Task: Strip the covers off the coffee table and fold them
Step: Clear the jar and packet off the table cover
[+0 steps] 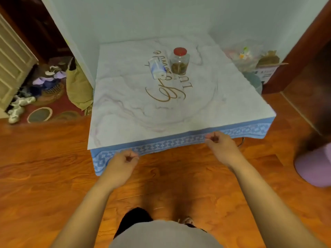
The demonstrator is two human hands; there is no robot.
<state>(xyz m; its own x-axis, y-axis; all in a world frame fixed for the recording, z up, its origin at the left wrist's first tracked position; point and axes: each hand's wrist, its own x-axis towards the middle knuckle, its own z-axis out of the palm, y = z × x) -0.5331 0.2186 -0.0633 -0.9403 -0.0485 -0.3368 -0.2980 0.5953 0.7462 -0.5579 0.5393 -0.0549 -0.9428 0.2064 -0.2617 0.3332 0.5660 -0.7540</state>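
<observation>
Nearest the person, the left hand (125, 159) and right hand (217, 140) have fingers curled at the hanging blue patterned cover (179, 141); whether they pinch its hem cannot be told. That edge runs crosswise from hand to hand, the right hand slightly farther forward. Beyond the fingers the white marbled cover (125, 97) spreads away, carrying a tissue pack (157, 68) and red-lidded jar (179, 60).

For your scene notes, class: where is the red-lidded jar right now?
In the head view, the red-lidded jar stands upright on the marble-print cover, near the table's far middle, just right of the tissue pack.
</observation>
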